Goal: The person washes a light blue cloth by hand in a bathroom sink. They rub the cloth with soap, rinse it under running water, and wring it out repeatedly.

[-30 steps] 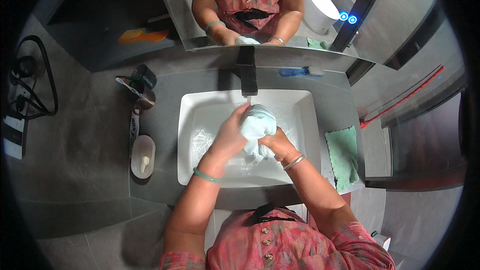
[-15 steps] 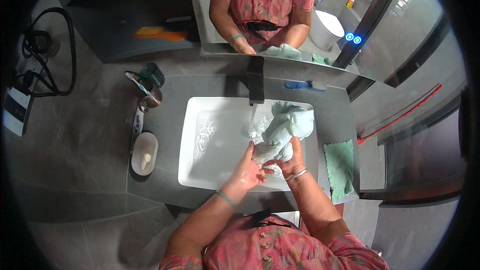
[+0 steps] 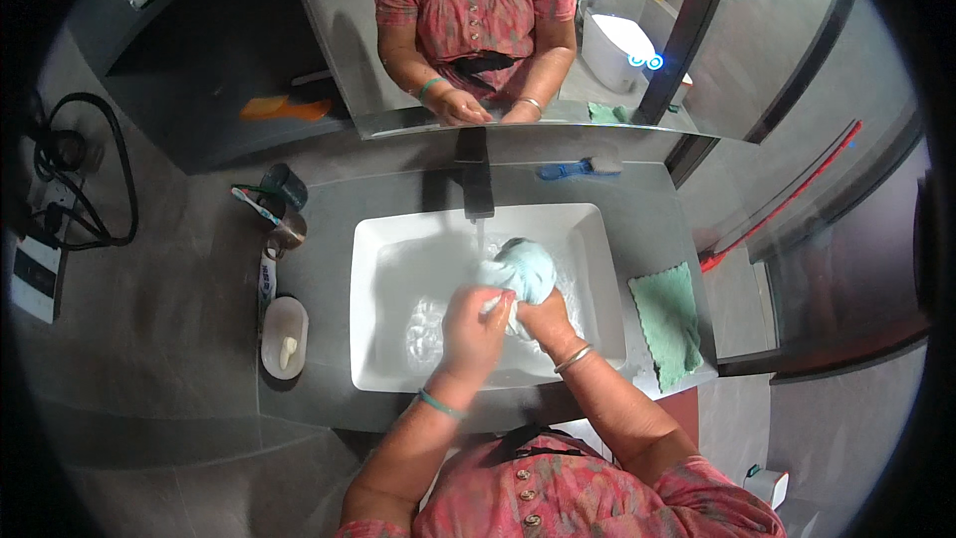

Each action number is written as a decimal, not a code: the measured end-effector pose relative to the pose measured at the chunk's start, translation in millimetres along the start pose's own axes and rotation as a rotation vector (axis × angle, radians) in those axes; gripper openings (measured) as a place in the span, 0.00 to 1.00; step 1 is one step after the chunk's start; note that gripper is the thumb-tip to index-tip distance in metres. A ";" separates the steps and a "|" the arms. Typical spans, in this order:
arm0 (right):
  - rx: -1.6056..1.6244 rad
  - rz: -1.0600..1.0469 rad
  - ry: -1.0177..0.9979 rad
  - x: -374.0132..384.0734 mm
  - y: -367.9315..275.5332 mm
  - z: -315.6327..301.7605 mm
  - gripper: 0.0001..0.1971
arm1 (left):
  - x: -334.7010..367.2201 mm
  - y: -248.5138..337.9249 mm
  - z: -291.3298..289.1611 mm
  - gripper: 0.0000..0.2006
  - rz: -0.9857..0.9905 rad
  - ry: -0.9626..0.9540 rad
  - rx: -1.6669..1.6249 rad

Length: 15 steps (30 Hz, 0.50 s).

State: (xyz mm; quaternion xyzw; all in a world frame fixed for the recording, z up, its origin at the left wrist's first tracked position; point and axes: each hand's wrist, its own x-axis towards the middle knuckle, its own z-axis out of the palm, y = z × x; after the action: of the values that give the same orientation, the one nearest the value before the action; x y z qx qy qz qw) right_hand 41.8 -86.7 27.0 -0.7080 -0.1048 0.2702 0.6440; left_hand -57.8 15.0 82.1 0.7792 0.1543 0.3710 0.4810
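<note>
A pale mint cloth (image 3: 526,267), wet and bunched up, is held over the white sink (image 3: 360,339). My left hand (image 3: 472,327) is closed on the cloth's near left part, its fingers slightly blurred. On the right side, my right hand (image 3: 548,321) wraps round the lower part of the bundle; some of its fingers are hidden. Water runs from the black faucet (image 3: 478,184) in a thin stream beside the cloth's upper left. Rippling water shows in the basin below my hands.
On the counter's left stand a soap dish (image 3: 272,339) with a soap piece (image 3: 288,351), a toothpaste tube (image 3: 267,279) and a metal cup (image 3: 290,231). A blue-handled brush (image 3: 566,170) lies behind the sink. A green cloth (image 3: 665,324) lies at right. The mirror (image 3: 349,60) rises behind.
The cloth has come left and nearer the stream, more tightly bunched. My left hand has gone from spread fingers to closed on it. The whole view has shifted a little.
</note>
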 end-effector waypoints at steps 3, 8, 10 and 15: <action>0.482 0.203 -0.227 -15.0 4.5 6.8 0.22 | 24.3 0.7 -4.4 0.08 0.165 -0.033 0.174; 0.743 0.420 -0.474 -19.3 0.2 7.5 0.26 | 37.6 -21.3 -8.9 0.19 0.192 0.073 0.419; 0.754 0.399 -0.560 -18.0 -4.5 3.3 0.27 | 38.0 -35.1 -13.9 0.33 -0.165 -0.047 0.110; 0.806 0.483 -0.706 -18.6 -10.1 -2.2 0.39 | 40.9 -64.6 -29.5 0.40 -0.873 -0.466 -0.817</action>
State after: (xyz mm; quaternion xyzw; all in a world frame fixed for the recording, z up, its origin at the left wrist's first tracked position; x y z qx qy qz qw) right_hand 29.4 -96.3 41.5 -0.2782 -0.0374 0.6473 0.7087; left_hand -44.1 89.8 51.6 0.4586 0.1950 -0.0092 0.8669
